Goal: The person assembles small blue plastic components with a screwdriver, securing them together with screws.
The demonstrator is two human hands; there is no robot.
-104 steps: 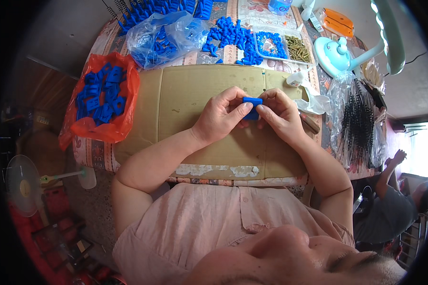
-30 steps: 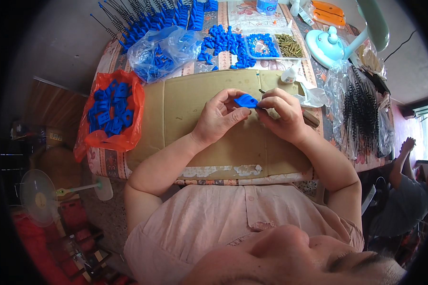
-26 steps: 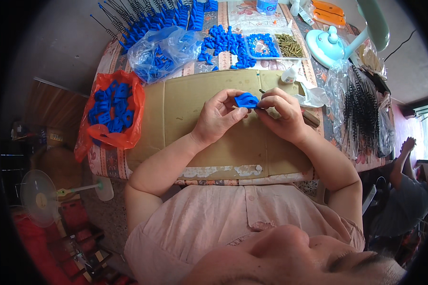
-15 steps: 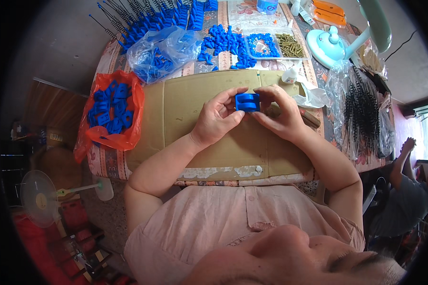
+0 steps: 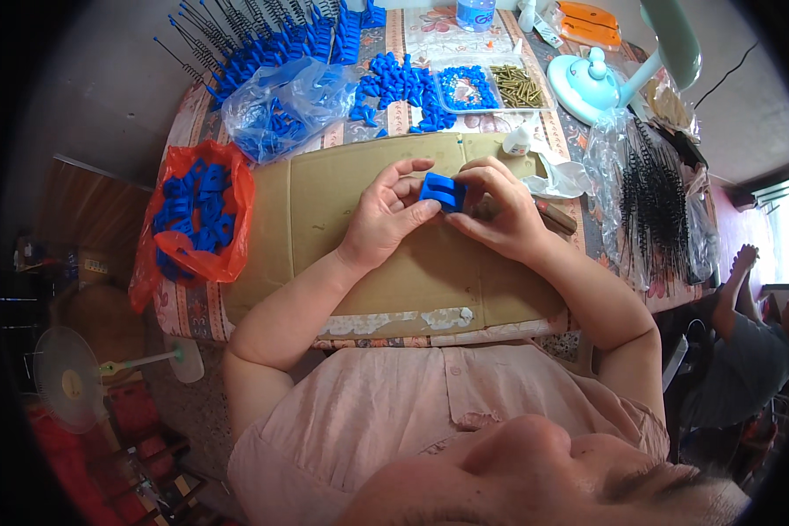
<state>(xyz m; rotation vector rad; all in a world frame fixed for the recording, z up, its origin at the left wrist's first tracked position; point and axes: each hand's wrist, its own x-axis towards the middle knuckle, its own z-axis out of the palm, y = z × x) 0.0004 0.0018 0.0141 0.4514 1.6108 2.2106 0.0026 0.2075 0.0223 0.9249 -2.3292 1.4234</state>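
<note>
Between my two hands is a small blue plastic part (image 5: 444, 191), roughly square with a raised curved band across it. My left hand (image 5: 390, 210) grips its left side, the thumb on the near edge. On the opposite side my right hand (image 5: 498, 206) has closed its fingers and thumb on the same part. Both hands hold it just over the brown cardboard sheet (image 5: 342, 202). Beyond my right hand stands a small white bottle (image 5: 518, 140), and a brown-handled tool (image 5: 555, 217) lies beside that hand, partly hidden.
An orange bag (image 5: 241, 259) of blue parts lies at left, with a clear bag (image 5: 280, 101) behind it. Small blue pieces (image 5: 399, 83) and a clear tray (image 5: 491, 110) of screws lie farther back. A pale-green lamp (image 5: 583, 88) and black coiled wires (image 5: 653, 197) are at right.
The blue part has turned and tilted between my fingers, showing its face at an angle. The whole view has shifted slightly, and both hands still hold the part.
</note>
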